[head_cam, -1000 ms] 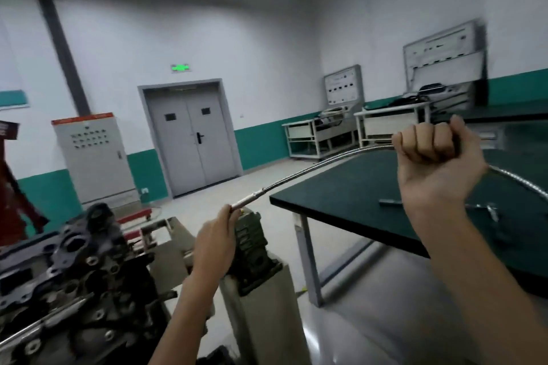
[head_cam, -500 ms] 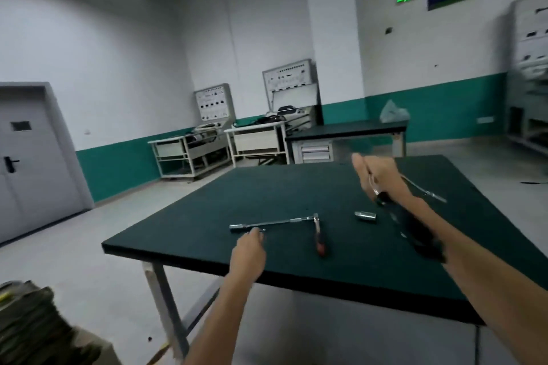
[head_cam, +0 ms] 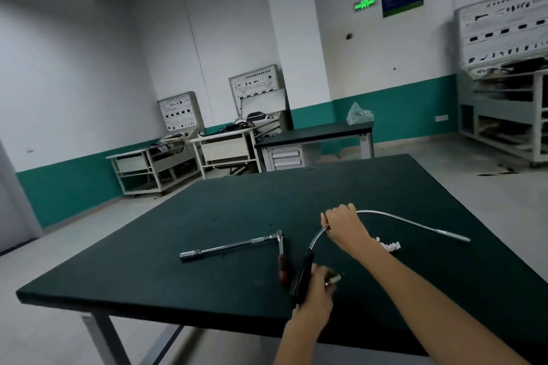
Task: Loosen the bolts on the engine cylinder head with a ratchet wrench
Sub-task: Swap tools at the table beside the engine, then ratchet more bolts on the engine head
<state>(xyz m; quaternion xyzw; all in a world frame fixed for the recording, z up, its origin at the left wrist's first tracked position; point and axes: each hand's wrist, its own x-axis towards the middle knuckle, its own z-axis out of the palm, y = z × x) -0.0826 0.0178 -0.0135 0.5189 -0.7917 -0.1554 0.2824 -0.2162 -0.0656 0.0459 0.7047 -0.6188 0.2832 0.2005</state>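
The ratchet wrench (head_cam: 234,244) lies on the green table (head_cam: 148,270), its socket end pointing left and its red-and-black handle pointing toward me. No hand touches it. A flexible pick-up tool (head_cam: 415,224) curves over the table to the right of the wrench. My left hand (head_cam: 318,293) grips its black handle near the table's front edge. My right hand (head_cam: 344,225) grips the metal shaft further along; the far tip rests on the table. The engine is out of view.
A loose socket (head_cam: 333,278) sits by my left hand. A small white object (head_cam: 388,245) lies beside my right forearm. Training benches (head_cam: 225,145) and a second green table (head_cam: 314,133) stand along the far wall.
The view swung from the engine to the green table. The flexible tool came down onto the tabletop, and my left hand moved onto its black handle.
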